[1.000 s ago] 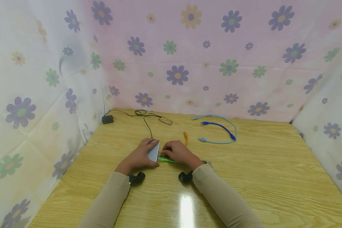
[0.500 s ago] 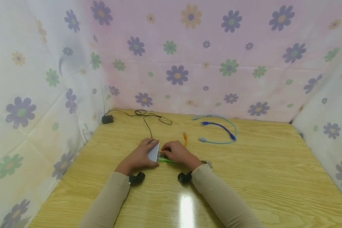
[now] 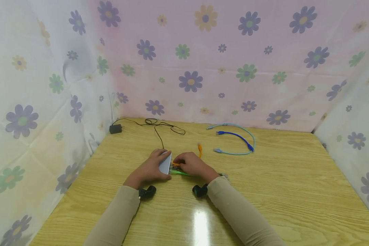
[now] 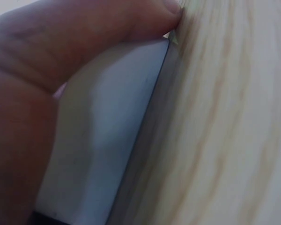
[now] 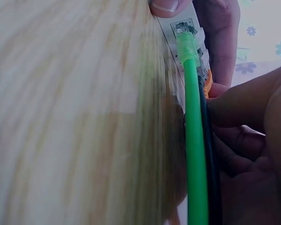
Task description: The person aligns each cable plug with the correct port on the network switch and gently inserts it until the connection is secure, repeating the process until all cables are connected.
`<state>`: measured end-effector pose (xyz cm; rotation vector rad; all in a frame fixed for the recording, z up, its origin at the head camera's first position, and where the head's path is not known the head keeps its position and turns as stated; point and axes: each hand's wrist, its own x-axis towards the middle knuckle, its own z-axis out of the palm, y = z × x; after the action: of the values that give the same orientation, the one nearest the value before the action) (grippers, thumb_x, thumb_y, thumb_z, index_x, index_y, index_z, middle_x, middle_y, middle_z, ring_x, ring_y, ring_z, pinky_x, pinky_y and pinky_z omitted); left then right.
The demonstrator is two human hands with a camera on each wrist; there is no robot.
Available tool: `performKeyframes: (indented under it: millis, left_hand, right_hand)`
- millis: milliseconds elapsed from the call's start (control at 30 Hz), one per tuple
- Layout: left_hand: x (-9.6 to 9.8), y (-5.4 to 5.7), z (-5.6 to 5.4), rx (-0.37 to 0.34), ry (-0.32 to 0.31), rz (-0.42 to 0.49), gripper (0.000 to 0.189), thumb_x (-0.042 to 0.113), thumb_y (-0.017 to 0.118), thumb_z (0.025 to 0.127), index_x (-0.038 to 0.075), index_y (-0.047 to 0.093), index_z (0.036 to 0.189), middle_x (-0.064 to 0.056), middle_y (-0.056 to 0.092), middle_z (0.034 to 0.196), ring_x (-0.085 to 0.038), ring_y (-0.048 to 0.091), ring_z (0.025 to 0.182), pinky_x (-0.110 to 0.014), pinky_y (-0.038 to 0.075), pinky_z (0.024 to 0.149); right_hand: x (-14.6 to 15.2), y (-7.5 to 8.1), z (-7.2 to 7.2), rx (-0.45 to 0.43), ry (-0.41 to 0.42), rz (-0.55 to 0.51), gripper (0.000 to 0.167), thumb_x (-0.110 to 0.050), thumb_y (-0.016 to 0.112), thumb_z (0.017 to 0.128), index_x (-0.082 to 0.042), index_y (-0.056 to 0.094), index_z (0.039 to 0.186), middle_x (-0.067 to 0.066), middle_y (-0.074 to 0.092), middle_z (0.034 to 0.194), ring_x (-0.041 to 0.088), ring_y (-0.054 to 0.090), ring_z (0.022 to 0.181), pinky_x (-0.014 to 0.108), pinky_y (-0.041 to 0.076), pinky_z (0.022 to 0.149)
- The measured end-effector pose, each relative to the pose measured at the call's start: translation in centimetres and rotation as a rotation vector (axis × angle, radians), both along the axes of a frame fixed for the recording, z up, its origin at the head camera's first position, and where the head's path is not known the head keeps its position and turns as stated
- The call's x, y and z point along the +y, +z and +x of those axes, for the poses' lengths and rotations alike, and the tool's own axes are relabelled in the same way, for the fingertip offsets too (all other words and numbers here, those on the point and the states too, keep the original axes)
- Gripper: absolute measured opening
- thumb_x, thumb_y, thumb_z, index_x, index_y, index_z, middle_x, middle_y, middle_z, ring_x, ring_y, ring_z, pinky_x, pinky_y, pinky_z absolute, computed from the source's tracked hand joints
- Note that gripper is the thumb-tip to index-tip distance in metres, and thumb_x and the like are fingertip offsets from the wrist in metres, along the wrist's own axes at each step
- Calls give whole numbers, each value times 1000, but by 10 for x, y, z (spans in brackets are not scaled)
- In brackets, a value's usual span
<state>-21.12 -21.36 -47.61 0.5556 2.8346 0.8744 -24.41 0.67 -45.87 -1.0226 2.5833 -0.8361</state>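
Observation:
A small white network switch lies on the table, its row of ports facing right. My left hand grips it, thumb at the near corner and fingers over the far end; the left wrist view shows the thumb along its edge. A green Ethernet cable is plugged into the nearest port. Beside it runs a black cable up to the ports. My right hand pinches the near end of an orange Ethernet cable right at the switch; its plug tip is hidden. The orange cable's other end lies loose beyond the hand.
A light blue cable and a dark blue cable lie at the back right. At the back left is a black power adapter, its thin cord running to the switch. Clear plugs lie by the right wrist.
The right hand has shifted very slightly left towards the switch, with the orange cable's end still in its fingers. The left hand keeps its grip in place.

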Motion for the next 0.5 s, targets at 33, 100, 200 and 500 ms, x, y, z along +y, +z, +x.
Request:
performKeyframes:
  millis: [33, 100, 200, 500]
  left_hand:
    - [0, 0, 0, 1, -1, 2, 100, 47, 82, 69, 25, 32, 153, -1, 27, 156, -25, 29, 138, -43, 41, 95]
    - [0, 0, 0, 2, -1, 7, 100, 47, 82, 68, 24, 33, 152, -1, 28, 156, -25, 29, 138, -42, 41, 95]
    - [1, 1, 0, 5, -1, 15, 99, 45, 82, 68, 24, 34, 152, -1, 28, 156, -24, 30, 136, -42, 41, 94]
    - [2, 3, 1, 12, 7, 35, 98, 44, 83, 68, 23, 36, 151, -2, 29, 155, -25, 32, 135, -41, 43, 91]
  right_hand:
    - [0, 0, 0, -3, -1, 2, 28, -9, 53, 97, -10, 69, 120, 4, 69, 117, 20, 62, 112, 37, 49, 93]
    - [-1, 1, 0, -6, -2, 2, 28, -9, 53, 97, -10, 69, 119, 4, 69, 116, 20, 63, 111, 36, 49, 93]
    - [-2, 2, 0, -23, -12, -8, 27, -7, 54, 96, -10, 69, 118, 5, 70, 115, 21, 64, 109, 37, 50, 92]
    - [-6, 3, -3, -63, -48, -11, 26, -3, 56, 93, -9, 72, 113, 4, 72, 109, 20, 65, 105, 36, 51, 90]
